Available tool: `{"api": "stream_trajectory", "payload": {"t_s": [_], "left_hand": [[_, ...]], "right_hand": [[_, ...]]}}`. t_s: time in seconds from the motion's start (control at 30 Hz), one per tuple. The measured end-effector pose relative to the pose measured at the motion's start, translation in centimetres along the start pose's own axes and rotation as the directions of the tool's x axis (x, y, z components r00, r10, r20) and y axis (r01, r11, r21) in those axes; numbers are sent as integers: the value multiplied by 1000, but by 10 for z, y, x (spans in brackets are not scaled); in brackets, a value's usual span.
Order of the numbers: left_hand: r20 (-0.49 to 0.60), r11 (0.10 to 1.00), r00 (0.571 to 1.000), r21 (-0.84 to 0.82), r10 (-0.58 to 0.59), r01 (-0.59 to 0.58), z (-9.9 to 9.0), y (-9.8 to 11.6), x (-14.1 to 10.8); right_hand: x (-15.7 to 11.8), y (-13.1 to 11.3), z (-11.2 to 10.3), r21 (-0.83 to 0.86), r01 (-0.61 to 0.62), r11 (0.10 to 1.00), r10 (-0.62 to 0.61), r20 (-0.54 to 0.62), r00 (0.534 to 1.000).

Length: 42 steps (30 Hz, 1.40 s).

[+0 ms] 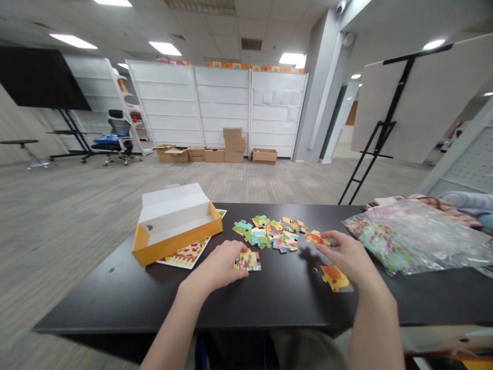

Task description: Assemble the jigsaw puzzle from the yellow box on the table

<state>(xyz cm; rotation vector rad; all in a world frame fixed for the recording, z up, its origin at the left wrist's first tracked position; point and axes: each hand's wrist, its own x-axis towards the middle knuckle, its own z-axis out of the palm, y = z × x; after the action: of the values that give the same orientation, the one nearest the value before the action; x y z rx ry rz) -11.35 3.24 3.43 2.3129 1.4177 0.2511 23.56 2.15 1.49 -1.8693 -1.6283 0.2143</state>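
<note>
On the black tabletop (115,300), loose multicoloured jigsaw pieces (265,234)

Loose, brightly coloured jigsaw pieces (265,234) lie flat and scattered across the black tabletop (281,303).

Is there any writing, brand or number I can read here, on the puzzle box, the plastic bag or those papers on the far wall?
Nothing can be read. The sheets on the far white panels are too small and blurred, and the yellow puzzle box and plastic bag show no legible text.
</note>
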Motion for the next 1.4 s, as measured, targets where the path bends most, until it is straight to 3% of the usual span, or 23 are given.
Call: {"api": "stream_trajectory", "payload": {"t_s": [0.1,0.27,0.5,0.67,0.8,0.9,1.03,1.17,1.4], "left_hand": [[-24,1000,1000,2,-7,7,0,-12,-3],[-44,998,997,19,-66,67,1,-22,-1],[-114,999,992,14,-46,48,2,-25,1],[-115,999,993,-40,0,-5,-2,-14,0],[-42,995,997,-69,66,-69,1,5,4],[-13,995,997,-54,82,-83,7,16,9],[8,995,996,-32,92,-92,12,20,13],[28,996,996,-28,86,-86,11,23,13],[19,998,998,21,64,-64,9,20,13]], "right_hand": [[5,22,5,-143,-113,983,105,-64,992],[9,49,18,-238,-205,949,194,-69,979],[11,49,29,-358,-322,877,287,-148,946],[22,24,31,-332,-191,924,139,-173,975],[38,0,30,-253,-19,967,7,-49,999],[50,-12,35,-251,-2,968,4,9,1000],[57,-15,50,-308,-37,951,66,84,994],[56,-11,63,-284,29,958,20,170,985],[59,-6,64,-271,52,961,-11,151,988]]}}
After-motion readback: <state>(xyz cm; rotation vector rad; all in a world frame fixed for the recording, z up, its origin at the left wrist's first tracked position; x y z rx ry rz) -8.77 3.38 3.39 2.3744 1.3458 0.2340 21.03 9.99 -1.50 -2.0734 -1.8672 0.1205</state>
